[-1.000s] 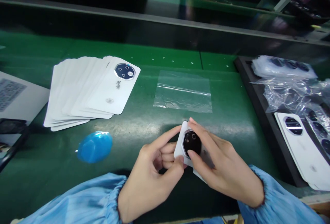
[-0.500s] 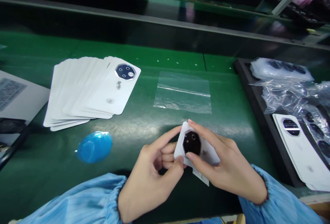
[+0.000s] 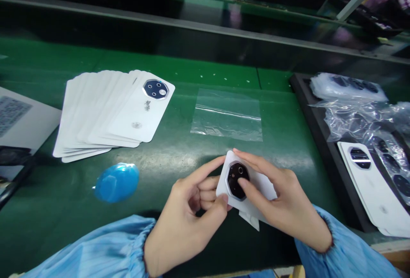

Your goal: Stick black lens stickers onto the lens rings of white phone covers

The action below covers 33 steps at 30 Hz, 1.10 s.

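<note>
We saw a white phone back panel with a black octagonal camera lens, held just in front of a clear plastic bag lying flat on a green work mat. Our left hand was closed on the panel's left side, with its thumb at the lower edge and its index finger along the upper edge. Our right hand gripped it from the other side, with its thumb resting on the lens. Light blue sleeves covered both wrists. Left of the bag lay a fanned stack of white panels, and nearer us a round blue film. Right of the bag stood a black tray holding bubble wrap and another white panel.
</note>
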Available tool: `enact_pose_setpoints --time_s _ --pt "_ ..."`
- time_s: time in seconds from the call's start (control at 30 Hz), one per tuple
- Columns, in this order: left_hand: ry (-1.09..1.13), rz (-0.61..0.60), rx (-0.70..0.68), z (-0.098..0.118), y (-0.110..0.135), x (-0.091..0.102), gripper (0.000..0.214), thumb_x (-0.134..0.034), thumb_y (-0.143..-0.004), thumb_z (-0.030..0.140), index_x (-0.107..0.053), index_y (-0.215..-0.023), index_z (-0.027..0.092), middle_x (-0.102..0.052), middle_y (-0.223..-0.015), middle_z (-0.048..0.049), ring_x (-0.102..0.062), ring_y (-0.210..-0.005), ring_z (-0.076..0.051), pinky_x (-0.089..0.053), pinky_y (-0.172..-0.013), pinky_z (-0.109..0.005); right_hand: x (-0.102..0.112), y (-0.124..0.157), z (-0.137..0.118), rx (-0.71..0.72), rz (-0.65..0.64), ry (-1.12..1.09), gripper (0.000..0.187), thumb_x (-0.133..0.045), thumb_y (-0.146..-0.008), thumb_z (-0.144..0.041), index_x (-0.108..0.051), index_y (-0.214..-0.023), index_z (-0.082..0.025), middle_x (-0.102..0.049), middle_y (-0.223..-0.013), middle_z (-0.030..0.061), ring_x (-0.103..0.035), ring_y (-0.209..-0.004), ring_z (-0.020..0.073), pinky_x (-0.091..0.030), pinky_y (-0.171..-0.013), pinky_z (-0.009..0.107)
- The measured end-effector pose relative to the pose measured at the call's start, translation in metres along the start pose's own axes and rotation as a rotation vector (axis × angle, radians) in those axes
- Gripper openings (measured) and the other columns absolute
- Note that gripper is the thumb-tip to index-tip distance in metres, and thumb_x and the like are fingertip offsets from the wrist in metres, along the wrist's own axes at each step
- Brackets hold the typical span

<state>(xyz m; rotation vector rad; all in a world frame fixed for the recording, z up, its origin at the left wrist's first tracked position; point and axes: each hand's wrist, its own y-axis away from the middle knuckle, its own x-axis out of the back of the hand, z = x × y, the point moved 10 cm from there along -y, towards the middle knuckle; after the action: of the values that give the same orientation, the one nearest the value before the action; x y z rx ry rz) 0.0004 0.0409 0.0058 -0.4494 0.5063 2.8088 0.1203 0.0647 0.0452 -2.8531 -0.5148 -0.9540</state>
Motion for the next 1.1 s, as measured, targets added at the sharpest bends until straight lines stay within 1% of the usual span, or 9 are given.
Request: enact_pose_setpoints --time_s 0.13,0.3,0.47,0.57,0.63,0.73,0.8,0.97,1.1 --pt "-0.006 0.021 0.027 0.000 0.000 0.003 0.048 -0.062 -0.086 0.022 -0.052 -0.133 0.017 -0.072 -0.079 -0.0051 -0.067 -0.069 -0.015 -0.057 -0.067 -0.022 0.020 -0.001 0.004 -0.002 0.165 -0.227 0.016 -0.048 -0.092 -0.016 -0.062 -0.094 -0.023 -0.070 -0.112 0.0038 -0.059 -0.117 0.0251 -0.053 -0.094 0.041" --pt "-0.013 0.025 0.063 -0.001 0.001 0.003 0.052 -0.064 -0.085 0.024 -0.051 -0.134 0.014 -0.072 -0.078 -0.0063 -0.067 -0.068 -0.016 -0.058 -0.065 -0.024 0.023 0.000 0.013 -0.061 0.177 -0.402 0.026 -0.039 -0.096 -0.019 -0.052 -0.073 -0.021 -0.070 -0.109 0.0063 -0.063 -0.110 0.0264 -0.052 -0.092 0.047" --pt "0.056 0.011 0.100 -0.001 0.002 0.001 0.050 -0.065 -0.084 0.021 -0.053 -0.132 0.015 -0.072 -0.076 -0.0037 -0.066 -0.067 -0.014 -0.057 -0.066 -0.021 0.023 -0.003 0.012 -0.045 0.207 -0.435 0.021 -0.042 -0.097 -0.023 -0.051 -0.078 -0.022 -0.069 -0.104 0.0059 -0.064 -0.106 0.0226 -0.055 -0.087 0.040" --pt "0.096 0.032 0.149 -0.002 0.003 0.000 0.050 -0.065 -0.083 0.019 -0.053 -0.131 0.016 -0.073 -0.079 -0.0038 -0.066 -0.070 -0.013 -0.057 -0.067 -0.020 0.009 -0.007 0.017 -0.118 0.090 -0.523 0.005 -0.054 -0.092 -0.023 -0.049 -0.093 -0.023 -0.067 -0.107 0.0063 -0.068 -0.091 0.0183 -0.058 -0.074 0.032" --pt "0.093 0.047 0.145 0.000 0.004 0.000 0.048 -0.065 -0.083 0.019 -0.055 -0.130 0.016 -0.073 -0.082 -0.0043 -0.066 -0.070 -0.013 -0.058 -0.067 -0.019 -0.001 -0.008 0.020 -0.165 -0.008 -0.580 0.021 -0.059 -0.089 -0.023 -0.049 -0.107 -0.023 -0.065 -0.105 0.0066 -0.067 -0.085 0.0164 -0.058 -0.068 0.029" --pt "0.050 0.063 0.091 0.004 0.005 0.002 0.042 -0.063 -0.085 0.019 -0.058 -0.127 0.015 -0.074 -0.080 -0.0038 -0.067 -0.067 -0.013 -0.059 -0.066 -0.019 -0.014 -0.007 0.019 -0.206 -0.151 -0.637 0.041 -0.062 -0.087 -0.022 -0.045 -0.125 -0.023 -0.063 -0.101 0.0051 -0.065 -0.084 0.0154 -0.056 -0.063 0.025" --pt "-0.020 0.056 0.025 0.008 0.006 0.004 0.037 -0.062 -0.086 0.020 -0.062 -0.122 0.016 -0.074 -0.077 -0.0031 -0.067 -0.063 -0.012 -0.059 -0.063 -0.019 -0.020 -0.006 0.018 -0.233 -0.222 -0.665 0.046 -0.063 -0.086 -0.019 -0.044 -0.128 -0.024 -0.062 -0.100 0.0039 -0.064 -0.081 0.0137 -0.054 -0.060 0.023" --pt "-0.207 0.083 -0.180 0.023 0.008 0.006 0.025 -0.064 -0.084 0.014 -0.071 -0.106 0.022 -0.074 -0.070 0.0013 -0.069 -0.059 -0.012 -0.058 -0.057 -0.016 -0.021 -0.005 0.018 -0.248 -0.217 -0.694 0.023 -0.068 -0.084 -0.018 -0.054 -0.101 -0.021 -0.064 -0.088 -0.0002 -0.061 -0.073 0.0097 -0.050 -0.061 0.020" --pt "-0.349 0.118 -0.339 0.040 0.012 0.003 0.024 -0.065 -0.078 0.005 -0.070 -0.094 0.023 -0.070 -0.064 0.0063 -0.067 -0.051 -0.008 -0.054 -0.052 -0.009 -0.019 -0.001 0.019 -0.282 -0.170 -0.714 0.018 -0.070 -0.084 -0.023 -0.052 -0.088 -0.021 -0.059 -0.076 -0.0043 -0.055 -0.065 0.0065 -0.045 -0.057 0.016"
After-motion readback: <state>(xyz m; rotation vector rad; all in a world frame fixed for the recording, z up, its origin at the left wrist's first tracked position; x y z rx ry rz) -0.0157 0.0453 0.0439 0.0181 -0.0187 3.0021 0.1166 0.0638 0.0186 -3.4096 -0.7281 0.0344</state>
